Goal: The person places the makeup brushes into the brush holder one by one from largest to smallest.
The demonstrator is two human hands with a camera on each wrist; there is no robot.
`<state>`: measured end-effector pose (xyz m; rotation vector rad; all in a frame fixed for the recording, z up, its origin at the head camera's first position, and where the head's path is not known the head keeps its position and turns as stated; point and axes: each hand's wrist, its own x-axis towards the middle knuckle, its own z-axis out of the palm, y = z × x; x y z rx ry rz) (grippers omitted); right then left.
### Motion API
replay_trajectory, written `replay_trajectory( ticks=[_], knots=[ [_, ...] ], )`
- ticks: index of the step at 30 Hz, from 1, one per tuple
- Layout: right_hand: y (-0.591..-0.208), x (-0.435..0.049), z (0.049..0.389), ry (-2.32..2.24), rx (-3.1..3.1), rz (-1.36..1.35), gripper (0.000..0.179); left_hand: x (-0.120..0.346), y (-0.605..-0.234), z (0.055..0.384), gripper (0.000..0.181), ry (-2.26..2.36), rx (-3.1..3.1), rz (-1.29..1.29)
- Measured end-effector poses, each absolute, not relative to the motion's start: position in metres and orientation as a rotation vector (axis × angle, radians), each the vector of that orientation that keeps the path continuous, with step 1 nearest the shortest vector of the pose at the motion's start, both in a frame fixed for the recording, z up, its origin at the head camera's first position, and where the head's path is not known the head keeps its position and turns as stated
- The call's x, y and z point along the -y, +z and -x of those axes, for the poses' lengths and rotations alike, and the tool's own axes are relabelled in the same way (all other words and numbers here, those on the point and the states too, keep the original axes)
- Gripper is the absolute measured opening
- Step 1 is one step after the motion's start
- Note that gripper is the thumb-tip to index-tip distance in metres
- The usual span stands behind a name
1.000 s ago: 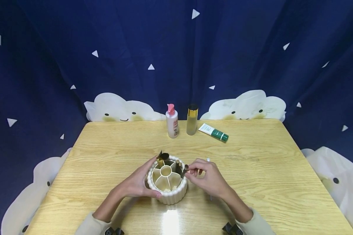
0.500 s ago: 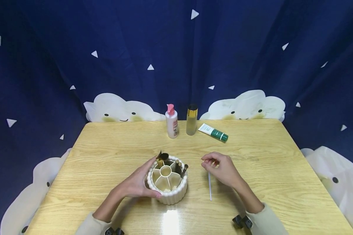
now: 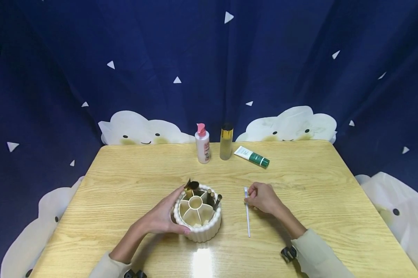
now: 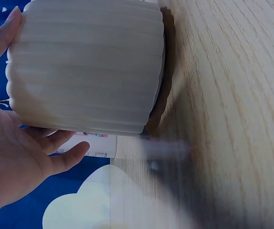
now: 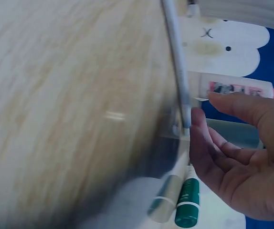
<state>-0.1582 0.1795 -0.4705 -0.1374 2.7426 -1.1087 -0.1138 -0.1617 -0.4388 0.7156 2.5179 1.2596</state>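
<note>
A cream ribbed organizer (image 3: 205,233), round and split into several compartments, stands on the wooden table. My left hand (image 3: 161,217) grips its left side, thumb at the front. Makeup brushes (image 3: 194,185) with dark bristles poke out of the back compartment. Several dark slim handles (image 3: 218,201) stand at the right of the organizer. Right of it a slim pale stick (image 3: 248,222) with a white end lies on the table. My right hand (image 3: 265,199) is beside the stick's far end. In the right wrist view, its thumb and fingertips stand apart close to the stick (image 5: 176,57).
At the back of the table stand a white pump bottle (image 3: 203,148) with a pink top and a clear bottle (image 3: 226,146) with a gold and black cap. A green and white tube (image 3: 252,156) lies right of them. A dark blue curtain (image 3: 143,46) hangs behind.
My right hand has let go of a dark handle at the organizer's right side and moved right to the pale stick. My left hand has stayed on the organizer.
</note>
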Motion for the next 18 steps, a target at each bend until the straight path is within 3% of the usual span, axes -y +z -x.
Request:
replay_trajectory(
  ticks=[18],
  knots=[
    [-0.482,-0.170,0.173,-0.906,-2.796,0.109,0.012,0.163,-0.439,0.114,0.126,1.261,-2.513,-0.708]
  ],
)
